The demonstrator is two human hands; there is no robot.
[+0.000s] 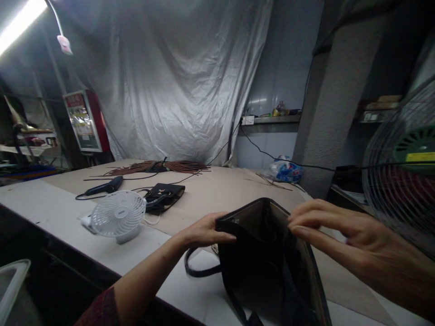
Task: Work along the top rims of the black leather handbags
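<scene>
A black handbag stands on the worktable, its mouth spread and facing me, so its dark inside shows. One strap loop hangs out on its left side. My left hand grips the bag's left upper edge, with the thumb inside the rim and the fingers behind it, partly hidden. On the other side my right hand has its thumb and fingers closed on the right edge of the opening. The bag's lower part runs out of the picture.
To the left are a small white fan, another black bag and a dark hair dryer. A bundle of brown cords lies at the back. A large caged fan stands right, and a plastic-wrapped bundle sits near the pillar.
</scene>
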